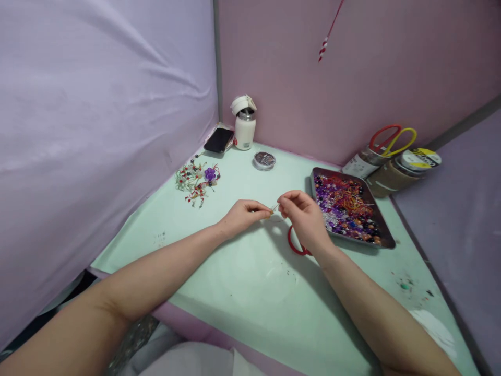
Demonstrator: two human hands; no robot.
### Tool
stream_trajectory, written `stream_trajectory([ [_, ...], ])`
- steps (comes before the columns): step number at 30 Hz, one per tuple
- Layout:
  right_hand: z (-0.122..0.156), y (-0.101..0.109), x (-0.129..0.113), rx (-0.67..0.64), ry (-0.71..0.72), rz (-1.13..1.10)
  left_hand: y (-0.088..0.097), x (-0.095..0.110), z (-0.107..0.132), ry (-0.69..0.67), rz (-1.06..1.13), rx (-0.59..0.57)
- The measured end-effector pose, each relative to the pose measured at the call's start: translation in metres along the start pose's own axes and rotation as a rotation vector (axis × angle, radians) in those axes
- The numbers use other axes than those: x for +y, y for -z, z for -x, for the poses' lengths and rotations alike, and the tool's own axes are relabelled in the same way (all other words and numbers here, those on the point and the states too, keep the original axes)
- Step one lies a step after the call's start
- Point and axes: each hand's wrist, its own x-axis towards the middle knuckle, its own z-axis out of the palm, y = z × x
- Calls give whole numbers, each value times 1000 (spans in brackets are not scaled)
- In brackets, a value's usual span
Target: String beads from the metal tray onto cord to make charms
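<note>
Over the middle of the pale green table, my left hand (247,215) pinches a thin cord (276,207) between thumb and fingertips. Something small and amber-coloured shows at those fingertips, too small to name. Just to the right, my right hand (301,213) is closed on the same cord, with a short stretch running between the two hands. Beneath my right hand lies a pair of scissors with red handles (294,245), partly hidden by the wrist. A metal tray (385,237) of beads and tangled cords stands right of that hand.
Beaded strands (198,180) with a purple flower lie at the left. Behind them are a phone (219,140), a white bottle (245,130) with its lid up and a small round container (264,161). Cans (403,167) stand behind the tray. Cloth walls enclose the table.
</note>
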Motion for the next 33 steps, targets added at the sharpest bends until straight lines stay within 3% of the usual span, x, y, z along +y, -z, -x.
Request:
stream_trajectory([
  [5, -14, 16, -9, 153, -31, -314, 1, -1, -1, 127, 92, -32],
  [10, -17, 19, -10, 239, 93, -344, 1, 0, -2, 168, 88, -87],
  [14, -19, 19, -1, 272, 80, -323, 2, 0, -4, 151, 83, -73],
  [17, -21, 18, 8, 222, -47, -286, 4, 3, -3, 109, 84, -77],
  [20, -18, 13, 15, 119, -176, -251, 7, 8, -1, -25, 100, -89],
  [23, -12, 5, 18, 38, -239, -210, 9, 10, 0, -137, 127, -111],
  [26, -8, 0, 17, -33, -258, -170, 10, 9, 0, -127, 149, -141],
  [29, -7, 3, 16, -8, -204, -31, 9, 9, -1, -90, 182, -101],
  [33, -7, 9, 14, 248, 100, 352, 6, 7, -3, -26, 221, -11],
])
